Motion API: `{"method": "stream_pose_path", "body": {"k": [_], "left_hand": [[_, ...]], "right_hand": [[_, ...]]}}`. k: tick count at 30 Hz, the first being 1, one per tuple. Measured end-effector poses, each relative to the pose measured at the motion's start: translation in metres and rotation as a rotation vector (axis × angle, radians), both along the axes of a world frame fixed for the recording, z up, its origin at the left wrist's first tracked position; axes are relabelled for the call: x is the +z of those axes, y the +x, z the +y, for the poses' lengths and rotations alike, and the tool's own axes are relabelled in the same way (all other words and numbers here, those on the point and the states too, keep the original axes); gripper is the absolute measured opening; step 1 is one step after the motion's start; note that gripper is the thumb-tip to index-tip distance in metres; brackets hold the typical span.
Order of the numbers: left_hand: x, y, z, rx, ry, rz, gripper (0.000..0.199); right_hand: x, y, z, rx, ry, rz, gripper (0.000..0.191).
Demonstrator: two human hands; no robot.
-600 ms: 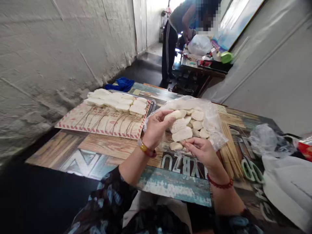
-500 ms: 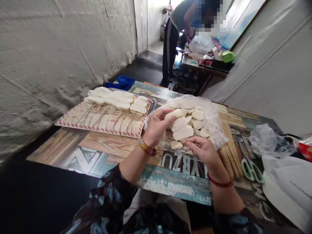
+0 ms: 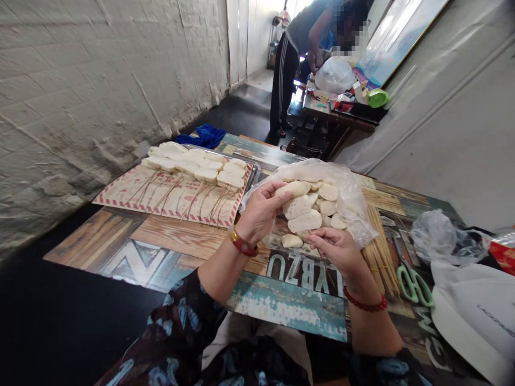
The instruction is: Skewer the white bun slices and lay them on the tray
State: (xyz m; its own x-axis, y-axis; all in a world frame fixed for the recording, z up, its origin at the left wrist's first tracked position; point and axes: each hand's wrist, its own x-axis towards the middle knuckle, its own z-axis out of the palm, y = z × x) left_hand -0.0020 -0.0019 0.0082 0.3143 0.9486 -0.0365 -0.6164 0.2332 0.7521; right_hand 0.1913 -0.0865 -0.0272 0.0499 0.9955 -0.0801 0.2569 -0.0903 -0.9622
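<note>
My left hand (image 3: 259,212) is closed, thumb and fingers pinching a pale oval bread slice (image 3: 296,188). Two more slices (image 3: 304,221) line up just below it, apparently threaded on one thin wooden skewer. At their lower end, my right hand (image 3: 336,247) pinches the skewer between thumb and fingertips; most of the stick is hidden. Beneath both hands an open clear plastic bag (image 3: 350,187) holds many loose slices (image 3: 328,207). On the left, finished-looking rows of skewered slices (image 3: 207,174) lie on printed paper (image 3: 169,194) over a metal tray (image 3: 256,174), their sticks pointing towards me.
Right of the bag lie a bundle of bare skewers (image 3: 378,257), green-handled scissors (image 3: 415,284), crumpled plastic (image 3: 432,236) and a white cap (image 3: 475,316). A blue cloth (image 3: 205,136) sits at the far edge. Another person (image 3: 300,48) bends over a cluttered table behind.
Both hands keep their grips and have barely moved; the held slices tilt slightly. The whole view has shifted a little.
</note>
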Motion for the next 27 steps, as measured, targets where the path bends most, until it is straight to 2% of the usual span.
{"method": "stream_pose_path", "body": {"k": [6,13,19,27], "left_hand": [[0.002,0.0,0.0,-0.002,0.012,0.009,0.037],[0.001,0.002,-0.003,0.01,0.033,0.045,0.036],[-0.001,0.006,-0.006,-0.004,0.03,0.026,0.04],[0.001,0.008,-0.012,-0.049,0.021,0.051,0.043]], "right_hand": [[0.002,-0.001,0.001,0.009,0.132,-0.045,0.025],[-0.001,0.0,-0.001,0.013,0.183,-0.074,0.018],[-0.003,0.0,-0.001,0.021,0.235,-0.111,0.022],[-0.005,0.004,-0.002,0.039,0.214,-0.168,0.03]]}}
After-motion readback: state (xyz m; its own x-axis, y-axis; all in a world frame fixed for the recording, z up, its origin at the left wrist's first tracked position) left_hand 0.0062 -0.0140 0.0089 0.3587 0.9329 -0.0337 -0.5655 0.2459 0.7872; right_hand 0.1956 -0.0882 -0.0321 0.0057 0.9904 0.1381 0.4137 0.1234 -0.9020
